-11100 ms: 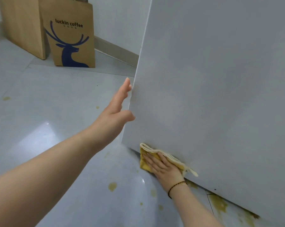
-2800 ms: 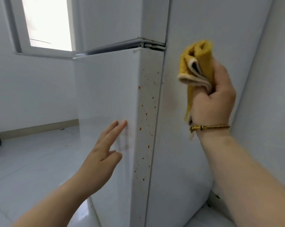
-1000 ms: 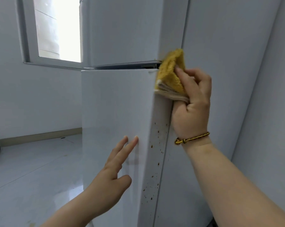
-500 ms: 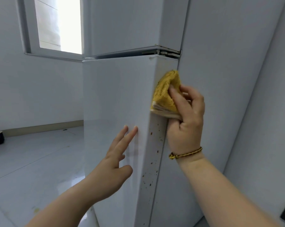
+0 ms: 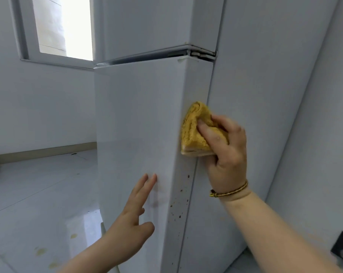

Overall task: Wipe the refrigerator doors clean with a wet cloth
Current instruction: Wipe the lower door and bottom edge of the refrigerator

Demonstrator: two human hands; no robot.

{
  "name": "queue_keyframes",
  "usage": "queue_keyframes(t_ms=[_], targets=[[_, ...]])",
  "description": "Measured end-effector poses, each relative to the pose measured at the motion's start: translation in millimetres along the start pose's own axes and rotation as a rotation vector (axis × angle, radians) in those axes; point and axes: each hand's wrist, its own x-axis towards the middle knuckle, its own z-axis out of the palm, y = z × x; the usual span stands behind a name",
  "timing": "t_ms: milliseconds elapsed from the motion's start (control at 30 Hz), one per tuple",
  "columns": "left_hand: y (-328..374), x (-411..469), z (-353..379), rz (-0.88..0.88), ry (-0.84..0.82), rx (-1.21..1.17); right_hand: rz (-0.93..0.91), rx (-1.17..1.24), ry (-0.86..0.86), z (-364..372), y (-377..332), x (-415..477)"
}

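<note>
White walls frame the lower refrigerator door (image 5: 135,125), where the right hand (image 5: 225,154) grips a yellow cloth (image 5: 194,131) against its speckled edge while the left hand (image 5: 133,219) rests straight fingers on the front.

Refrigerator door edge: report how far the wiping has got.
Done: the door edge above the cloth shows no specks. In hand: the right hand presses the cloth against that edge, while the left hand touches the door front. Left: brown specks dot the edge below the cloth.
</note>
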Motion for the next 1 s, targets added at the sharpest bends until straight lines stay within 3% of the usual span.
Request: queue_keyframes(t_ms=[67, 133, 267, 400, 467, 600, 833, 1000], targets=[[-1.1, 0.5, 1.2, 0.005, 0.005, -0.016, 0.182, 0.011, 0.067, 9.5, -21.4, -14.1], [-1.3, 0.7, -0.2, 0.014, 0.01, -0.035, 0.225, 0.021, 0.054, 11.9, -44.5, -43.4], [-2.8, 2.1, -8.9, 0.038, -0.036, -0.055, -0.002, 0.012, -0.17, -7.4, -57.3, -93.1], [-5.1, 1.8, -22.1, 0.044, -0.094, -0.028, -0.172, 0.039, -0.156, -13.1, -35.3, -69.0], [-6.3, -0.4, -21.0, 0.036, -0.105, -0.025, -0.084, 0.049, -0.094, -7.7, -25.8, -50.4], [-16.1, -9.9, -7.5, 0.008, -0.122, -0.041, 0.317, 0.051, 0.004, 7.8, -25.9, -41.8], [-26.8, -15.3, 4.1, -0.015, -0.161, -0.039, 0.373, 0.039, -0.21, -8.0, -57.7, -121.8], [-28.2, -15.6, 4.6, -0.014, -0.162, -0.031, 0.395, 0.07, -0.142, -5.3, -37.5, -98.5]])
